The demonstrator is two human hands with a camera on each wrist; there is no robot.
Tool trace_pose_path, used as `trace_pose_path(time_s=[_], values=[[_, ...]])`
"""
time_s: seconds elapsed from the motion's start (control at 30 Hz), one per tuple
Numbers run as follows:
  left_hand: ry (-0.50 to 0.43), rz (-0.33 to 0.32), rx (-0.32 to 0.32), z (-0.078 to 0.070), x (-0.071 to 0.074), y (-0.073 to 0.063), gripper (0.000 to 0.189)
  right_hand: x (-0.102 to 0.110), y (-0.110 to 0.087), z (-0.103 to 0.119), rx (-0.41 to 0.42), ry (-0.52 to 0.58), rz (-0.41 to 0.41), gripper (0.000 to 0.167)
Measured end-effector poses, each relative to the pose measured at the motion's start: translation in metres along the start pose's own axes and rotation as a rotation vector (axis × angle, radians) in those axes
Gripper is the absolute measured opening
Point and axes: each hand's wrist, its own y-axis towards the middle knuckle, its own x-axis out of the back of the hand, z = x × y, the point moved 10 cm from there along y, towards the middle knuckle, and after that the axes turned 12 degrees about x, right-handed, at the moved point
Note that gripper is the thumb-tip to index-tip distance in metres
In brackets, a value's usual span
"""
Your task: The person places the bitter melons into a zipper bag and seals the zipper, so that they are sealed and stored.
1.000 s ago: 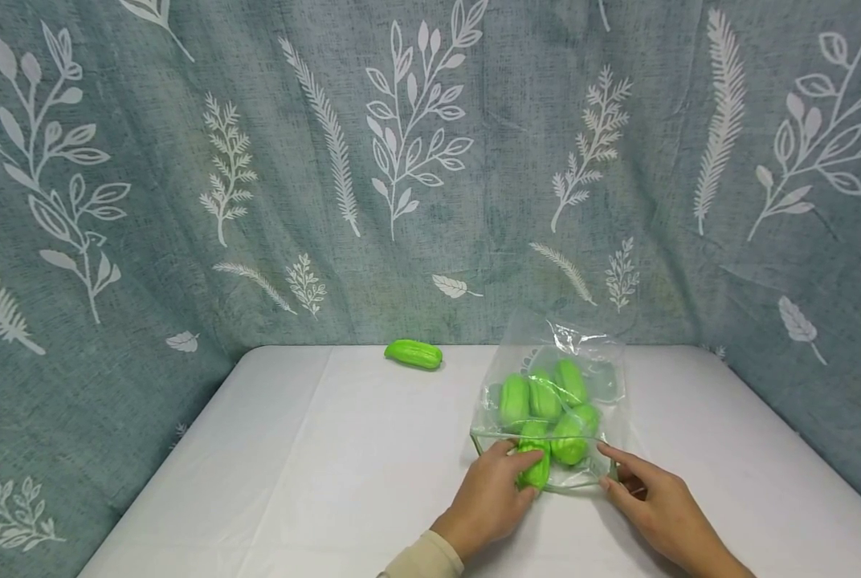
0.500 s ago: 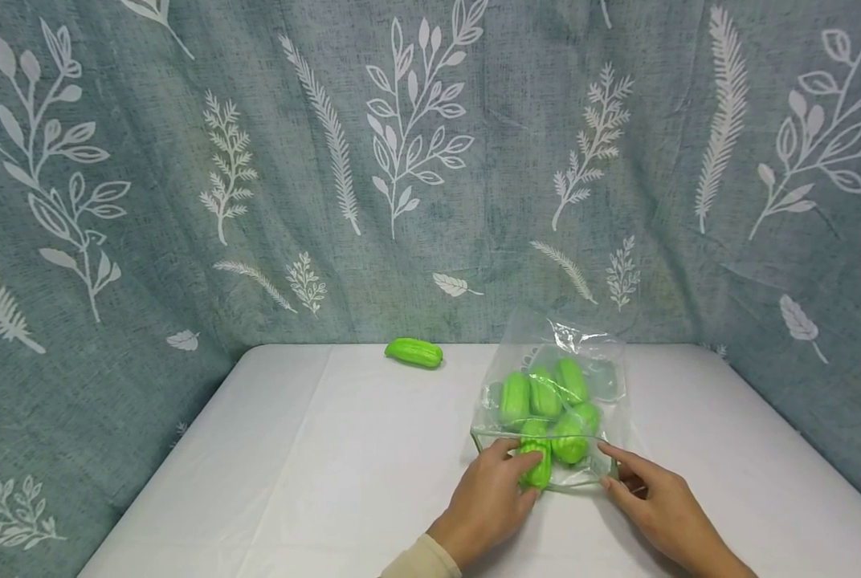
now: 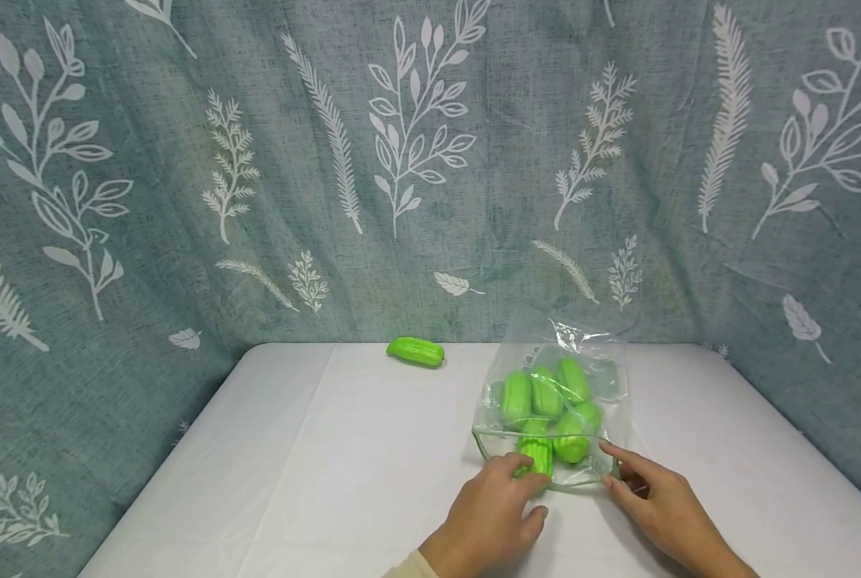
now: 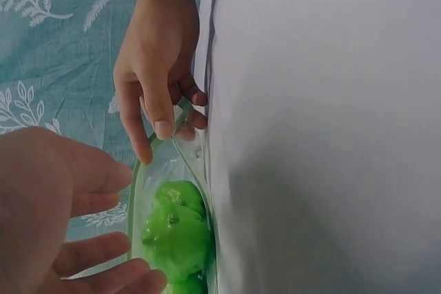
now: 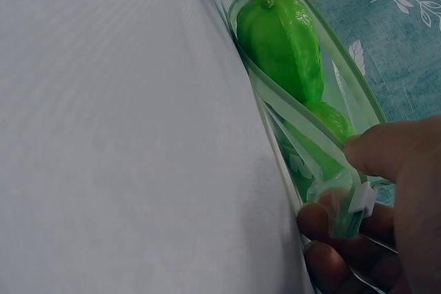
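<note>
A clear zip bag (image 3: pixel 582 345) with a green-edged mouth lies on the table at right, its mouth toward me. Several bright green, ridged toy cucumbers are inside. One toy cucumber (image 3: pixel 536 449) lies right at the mouth, seen end-on in the right wrist view (image 5: pixel 282 46). My left hand (image 3: pixel 491 510) is just in front of it, fingers loosely spread, fingertips overlapping the cucumber's near end; the left wrist view shows nothing in its grasp. With thumb and fingers, my right hand (image 3: pixel 662 506) pinches the mouth's right corner, beside a white slider (image 5: pixel 363 197).
Another green toy cucumber (image 3: pixel 416 352) lies at the table's far edge, left of the bag. A white cloth covers the table (image 3: pixel 315 457). Behind and along the sides hangs a blue-green curtain (image 3: pixel 416 265) with white leaf prints.
My left hand has let go of the toy cucumber at the mouth and drawn back slightly toward me, its thumb now apart. The right hand keeps its hold on the bag's corner.
</note>
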Motion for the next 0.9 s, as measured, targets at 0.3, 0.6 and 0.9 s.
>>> trace_pose_path(time_s=[0.3, 0.6, 0.9], values=[[0.017, 0.084, 0.004, -0.003, -0.010, -0.004, 0.022, -0.001, 0.000, -0.001, -0.019, -0.010, 0.019, 0.048], [0.017, 0.087, 0.012, -0.002, -0.015, -0.004, 0.021, -0.002, 0.000, -0.001, -0.017, -0.005, 0.021, 0.048], [0.032, 0.090, 0.019, -0.001, -0.019, 0.000, 0.024, 0.000, 0.000, -0.001, -0.025, -0.004, 0.025, 0.048]])
